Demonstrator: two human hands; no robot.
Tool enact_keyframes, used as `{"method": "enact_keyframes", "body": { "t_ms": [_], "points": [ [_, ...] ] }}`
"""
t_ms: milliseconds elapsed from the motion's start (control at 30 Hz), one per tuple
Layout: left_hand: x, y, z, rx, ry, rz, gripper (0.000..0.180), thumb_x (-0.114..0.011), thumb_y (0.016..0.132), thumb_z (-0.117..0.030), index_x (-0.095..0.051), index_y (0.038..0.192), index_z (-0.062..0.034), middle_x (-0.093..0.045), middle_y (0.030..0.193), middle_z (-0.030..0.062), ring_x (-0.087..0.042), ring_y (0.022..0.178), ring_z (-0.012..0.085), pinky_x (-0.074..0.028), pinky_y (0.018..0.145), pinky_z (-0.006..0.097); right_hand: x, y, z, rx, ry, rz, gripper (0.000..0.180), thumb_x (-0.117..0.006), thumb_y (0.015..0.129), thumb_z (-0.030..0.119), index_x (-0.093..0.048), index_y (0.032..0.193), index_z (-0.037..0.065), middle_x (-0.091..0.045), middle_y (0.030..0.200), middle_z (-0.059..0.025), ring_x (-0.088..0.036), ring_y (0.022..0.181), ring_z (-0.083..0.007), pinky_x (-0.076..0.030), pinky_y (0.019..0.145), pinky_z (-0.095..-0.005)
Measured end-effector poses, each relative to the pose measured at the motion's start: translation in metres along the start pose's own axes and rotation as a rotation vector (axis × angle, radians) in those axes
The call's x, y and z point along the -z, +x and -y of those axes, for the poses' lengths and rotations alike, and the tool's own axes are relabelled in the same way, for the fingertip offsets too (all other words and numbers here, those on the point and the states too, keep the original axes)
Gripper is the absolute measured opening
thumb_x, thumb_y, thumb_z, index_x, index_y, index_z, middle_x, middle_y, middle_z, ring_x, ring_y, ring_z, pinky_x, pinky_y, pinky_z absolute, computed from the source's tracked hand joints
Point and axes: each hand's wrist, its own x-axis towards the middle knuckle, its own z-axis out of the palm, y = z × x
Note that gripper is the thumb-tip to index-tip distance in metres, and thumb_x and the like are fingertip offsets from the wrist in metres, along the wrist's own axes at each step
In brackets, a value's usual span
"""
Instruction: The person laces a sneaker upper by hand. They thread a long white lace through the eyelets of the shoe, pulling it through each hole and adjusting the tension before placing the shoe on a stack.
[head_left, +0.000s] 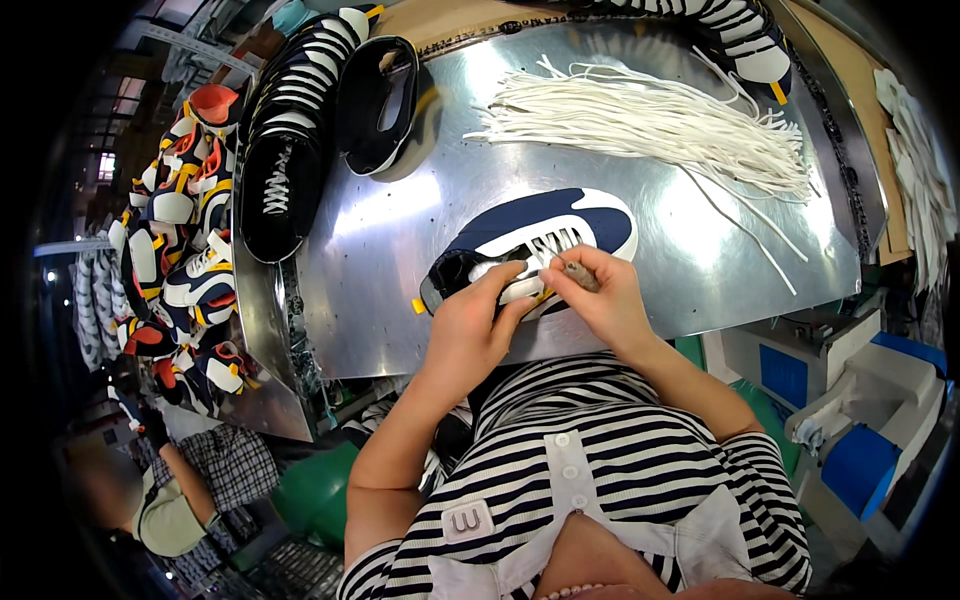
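Note:
A navy and white sneaker (pixel 560 215) lies on its side on the shiny metal table (pixel 400 300), toe pointing right. My left hand (pixel 470 325) grips the shoe's tongue and collar at its near end. My right hand (pixel 600 295) pinches a white lace end over the eyelets, with a small brown tool held between its fingers. A white lace runs through the front eyelets (pixel 560 240).
A bundle of loose white laces (pixel 650 125) lies at the back of the table. Black sneakers (pixel 290 150) line the left edge, with another shoe (pixel 735 35) at the back right. Several orange, white and navy shoes (pixel 185 240) pile at far left. Another person (pixel 175 490) sits lower left.

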Motion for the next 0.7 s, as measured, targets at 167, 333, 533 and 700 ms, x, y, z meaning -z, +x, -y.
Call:
{"method": "enact_keyframes", "body": {
  "t_ms": [167, 333, 533, 700],
  "points": [
    [-0.006, 0.008, -0.004, 0.075, 0.097, 0.055, 0.028, -0.072, 0.086, -0.020, -0.063, 0.105, -0.0012, -0.070, 0.089, 0.0161, -0.068, 0.075, 0.0310, -0.052, 0.066, 0.035, -0.001, 0.004, -0.008, 0.073, -0.093, -0.017, 0.017, -0.072, 0.088, 0.016, -0.067, 0.094, 0.002, -0.065, 0.069, -0.0047, -0.055, 0.059, -0.0074, -0.043, 0.055, -0.0235],
    [-0.016, 0.005, -0.002, 0.027, 0.182, -0.060, 0.026, -0.075, 0.084, -0.020, -0.063, 0.101, -0.0043, -0.070, 0.083, 0.0141, -0.068, 0.066, 0.0281, -0.050, 0.058, 0.034, 0.015, -0.010, 0.000, 0.060, -0.093, 0.091, 0.023, -0.064, 0.094, 0.015, -0.055, 0.109, 0.001, -0.066, 0.074, -0.0077, -0.063, 0.067, -0.0144, -0.047, 0.061, -0.0273],
    [-0.021, 0.005, 0.006, -0.115, 0.253, -0.108, 0.025, -0.077, 0.083, -0.016, -0.064, 0.100, -0.0043, -0.070, 0.082, 0.0125, -0.067, 0.065, 0.0266, -0.050, 0.058, 0.034, 0.025, -0.024, 0.000, 0.012, -0.219, 0.156, 0.017, -0.059, 0.097, 0.015, -0.052, 0.102, 0.001, -0.066, 0.075, -0.0117, -0.067, 0.068, -0.0251, -0.050, 0.064, -0.0345],
    [-0.021, 0.005, 0.011, -0.156, 0.203, -0.102, 0.025, -0.076, 0.083, -0.014, -0.064, 0.102, -0.0038, -0.068, 0.077, 0.0124, -0.066, 0.065, 0.0273, -0.049, 0.058, 0.036, 0.027, -0.019, 0.001, -0.020, -0.256, 0.193, 0.015, -0.058, 0.096, 0.015, -0.052, 0.099, 0.001, -0.067, 0.075, -0.0120, -0.067, 0.066, -0.0255, -0.050, 0.063, -0.0349]
  ]
}}
